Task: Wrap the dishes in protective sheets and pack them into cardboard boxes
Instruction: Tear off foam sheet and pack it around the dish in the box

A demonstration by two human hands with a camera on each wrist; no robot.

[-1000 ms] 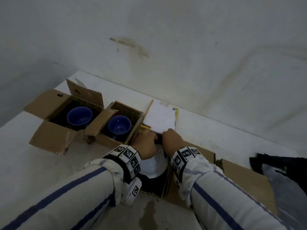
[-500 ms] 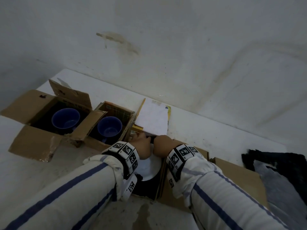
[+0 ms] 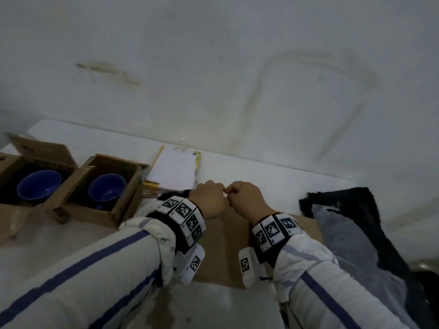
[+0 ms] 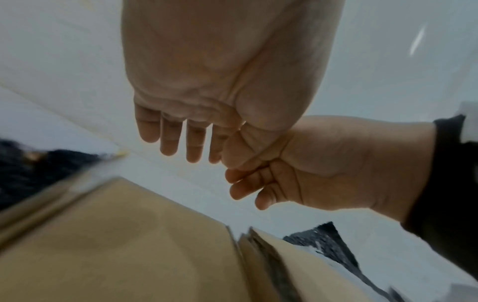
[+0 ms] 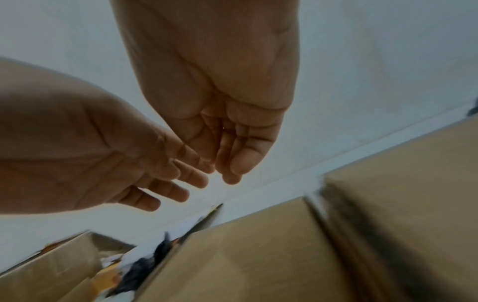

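Two blue bowls (image 3: pixel 39 187) (image 3: pixel 107 187) are shown unwrapped in open boxes (image 3: pixel 31 205) (image 3: pixel 123 203), sheets (image 3: pixel 173 169) lie behind, and both empty hands, left (image 3: pixel 209 201) and right (image 3: pixel 247 200), are held loosely curled above a closed carton (image 3: pixel 223 252), wrapping judged outstanding.

- We see two deep blue bowls, one (image 3: pixel 39 186) in the left brown cardboard box (image 3: pixel 26 207), the other (image 3: pixel 106 187) in the brown box beside it (image 3: pixel 123 205).
- A white sheet (image 3: pixel 174 168) lies on a yellow-edged pad at the table's far edge.
- The table (image 3: pixel 273 186) is white, the wall (image 3: pixel 213 67) off-white with brownish stains.
- Our sleeves (image 3: pixel 83 276) are white with blue stripes; the wrist bands (image 3: pixel 184 217) carry black-and-white square codes.
- Plain brown cardboard (image 3: pixel 225 245) lies under our wrists.
- A black and grey cloth (image 3: pixel 351 233) sits at the table's right edge.
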